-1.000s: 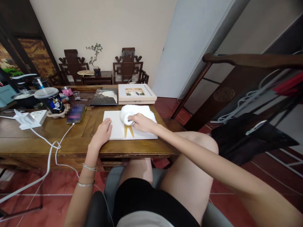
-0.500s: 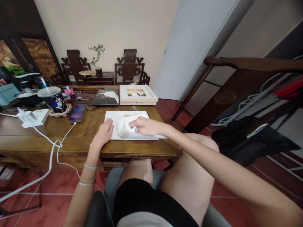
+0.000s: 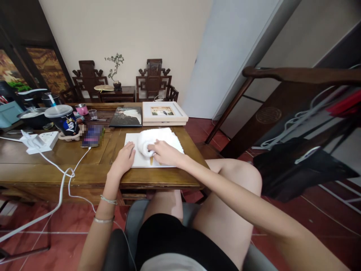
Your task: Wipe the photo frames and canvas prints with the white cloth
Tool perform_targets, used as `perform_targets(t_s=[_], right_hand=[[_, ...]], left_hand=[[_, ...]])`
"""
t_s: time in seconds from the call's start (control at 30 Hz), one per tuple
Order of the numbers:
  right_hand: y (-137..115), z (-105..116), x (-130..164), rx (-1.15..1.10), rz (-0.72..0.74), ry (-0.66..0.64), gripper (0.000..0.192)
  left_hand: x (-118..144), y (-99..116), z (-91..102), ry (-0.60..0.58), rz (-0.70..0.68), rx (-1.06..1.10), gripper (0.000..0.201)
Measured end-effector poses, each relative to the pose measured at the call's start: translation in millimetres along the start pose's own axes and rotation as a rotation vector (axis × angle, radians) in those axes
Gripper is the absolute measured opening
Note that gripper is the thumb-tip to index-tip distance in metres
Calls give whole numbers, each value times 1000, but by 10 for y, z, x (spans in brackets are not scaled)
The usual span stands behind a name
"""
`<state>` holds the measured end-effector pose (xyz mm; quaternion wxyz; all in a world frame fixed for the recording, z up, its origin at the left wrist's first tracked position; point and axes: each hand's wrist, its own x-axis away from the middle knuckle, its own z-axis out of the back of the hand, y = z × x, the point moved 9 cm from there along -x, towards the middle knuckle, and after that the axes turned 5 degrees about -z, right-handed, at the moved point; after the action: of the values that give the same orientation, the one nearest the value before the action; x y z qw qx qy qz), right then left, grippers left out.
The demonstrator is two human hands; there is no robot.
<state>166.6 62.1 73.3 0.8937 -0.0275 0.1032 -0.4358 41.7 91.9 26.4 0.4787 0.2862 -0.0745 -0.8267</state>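
Note:
A flat white board (image 3: 138, 162) lies near the front edge of the wooden table, with small gold marks showing on its lower part. My left hand (image 3: 124, 157) rests on the board's left edge, fingers stretched out and lying flat. Bunched under my right hand (image 3: 166, 153) is a white towel (image 3: 146, 138), pressed onto the board with the fingers closed on it. The towel covers much of the board's upper and right parts, so what lies beneath is hidden.
Behind the board are a dark photo panel (image 3: 126, 116) and a cream picture frame (image 3: 166, 119). To the left are a phone (image 3: 92, 136) on a cable, a lidded cup (image 3: 62, 121) and a white power strip (image 3: 46, 141). A wooden chair (image 3: 270, 109) stands right.
My right hand has pushed the towel away from me and slightly left across the board, uncovering gold marks near its lower edge. My left hand has stayed in place.

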Motion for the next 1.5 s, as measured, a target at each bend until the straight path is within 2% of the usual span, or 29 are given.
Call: perform_targets(t_s=[0.17,0.27,0.4,0.57,0.63,0.7,0.8,0.87,0.93,1.03,1.17,1.27,1.37,1.43,1.5], right_hand=[[-424,163,510,-62,120,-120,30],[-478,211,594,-132,164,-185,26],[-275,187,360,-178,136,-177,22],[140,94,-228,-32,-73,-74,22],[205,51,-418,1,-148,-32,24],[148,-9,-513,33,-163,-16,25],[-179,-77,-425,60,-5,-15,27],[-426,-72,-214,10,146,-34,27],[-572,-22,37,-93,250,-78,26],[-536,96,300,-245,282,-144,22],[-113,180,273,-336,136,-124,15],[248,179,62,-327,11,-36,12],[486,166,-229,-253,-91,53,13],[531,142,-452,-207,-133,71,16],[473,117,-678,-194,-137,68,20]], left_hand=[[-2,-21,-18,-4,-5,1,44],[-4,-43,-23,1,-3,16,44],[-9,-44,-28,10,-10,44,43],[-1,25,66,46,17,110,47],[9,57,157,91,41,182,50],[22,62,258,156,76,271,53],[45,7,361,259,154,398,58],[63,-41,389,310,205,431,60],[72,-52,389,324,220,404,60],[45,39,290,204,136,303,61],[51,60,75,-26,113,161,62],[63,54,2,-121,106,52,61],[69,85,-44,-203,74,-40,57],[68,98,-43,-216,65,-65,55],[62,105,-35,-212,59,-74,53]])
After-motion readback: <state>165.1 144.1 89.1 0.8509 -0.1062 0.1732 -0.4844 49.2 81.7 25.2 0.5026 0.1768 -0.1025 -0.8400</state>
